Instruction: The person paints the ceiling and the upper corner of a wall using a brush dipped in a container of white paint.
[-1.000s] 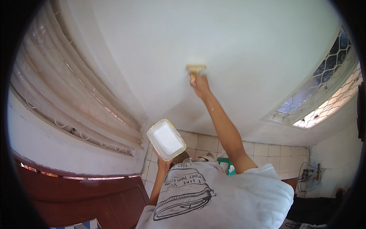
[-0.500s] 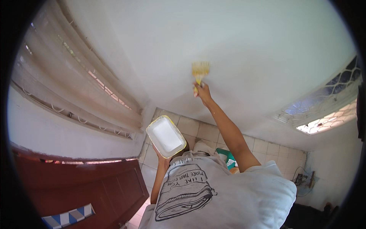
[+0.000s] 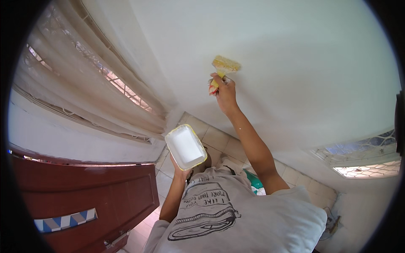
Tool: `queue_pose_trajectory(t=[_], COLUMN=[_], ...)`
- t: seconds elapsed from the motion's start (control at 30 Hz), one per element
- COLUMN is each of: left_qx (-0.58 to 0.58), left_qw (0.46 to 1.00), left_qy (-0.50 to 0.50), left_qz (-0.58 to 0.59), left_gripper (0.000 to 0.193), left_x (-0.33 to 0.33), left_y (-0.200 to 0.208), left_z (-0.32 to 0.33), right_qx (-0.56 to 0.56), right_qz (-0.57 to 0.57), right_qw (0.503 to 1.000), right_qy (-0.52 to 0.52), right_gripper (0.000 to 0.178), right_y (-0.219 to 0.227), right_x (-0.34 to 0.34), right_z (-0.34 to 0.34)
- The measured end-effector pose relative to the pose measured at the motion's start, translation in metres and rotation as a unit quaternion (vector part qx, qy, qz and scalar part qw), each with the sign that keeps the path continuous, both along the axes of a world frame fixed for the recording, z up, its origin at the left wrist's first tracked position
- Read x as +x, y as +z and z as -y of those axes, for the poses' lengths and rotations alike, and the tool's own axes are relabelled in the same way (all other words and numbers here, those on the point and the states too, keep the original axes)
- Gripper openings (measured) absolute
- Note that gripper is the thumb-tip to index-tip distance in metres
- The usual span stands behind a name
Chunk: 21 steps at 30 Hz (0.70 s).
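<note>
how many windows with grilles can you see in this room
2: one grilled window at upper left behind the sheer curtain, one patterned-grille window at lower right. Others may lie outside the view.

We see no packages, signs or screens here. The nearest thing to a package is the white rectangular plastic tub with a yellow rim [image 3: 185, 146], left of centre, which we hold up from below in our left hand [image 3: 182, 172]; its inside is coated white and it bears no label that we can make out. On the dark red wooden door [image 3: 90, 202] at the near left sits a long narrow strip patterned in blue, white and grey zigzag blocks [image 3: 65, 220], more ornament than label.
</note>
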<state>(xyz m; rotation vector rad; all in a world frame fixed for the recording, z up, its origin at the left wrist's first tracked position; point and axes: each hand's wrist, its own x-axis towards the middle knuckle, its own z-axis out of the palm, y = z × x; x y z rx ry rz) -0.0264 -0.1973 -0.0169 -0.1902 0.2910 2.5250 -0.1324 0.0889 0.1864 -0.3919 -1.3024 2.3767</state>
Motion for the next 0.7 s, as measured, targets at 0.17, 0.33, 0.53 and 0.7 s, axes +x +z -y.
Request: queue_pose_trajectory(t=[0.17, 0.33, 0.53, 0.7], left_qx=[-0.162, -0.241, -0.149, -0.123], left_qw=[0.977, 0.954, 0.961, 0.935], left_qy=[-0.009, 0.01, 0.092, 0.274], left_qz=[-0.137, -0.179, -0.214, -0.188], left_gripper=[0.056, 0.058, 0.051, 0.05], left_x=[-0.108, -0.232, -0.32, -0.284], left_y=[0.047, 0.151, 0.163, 0.078], left_z=[0.016, 0.01, -0.011, -0.016], right_qx=[0.114, 0.154, 0.224, 0.282], right_qz=[0.037, 0.086, 0.125, 0.106], right_qw=[0.991, 0.98, 0.956, 0.945], right_qy=[0.063, 0.098, 0.142, 0.126], right_gripper=[0.024, 0.027, 0.025, 0.026], right_y=[-0.021, -0.081, -0.105, -0.112], right_x=[0.002, -0.005, 0.0, 0.003], right_z=[0.003, -0.004, -0.014, -0.012])
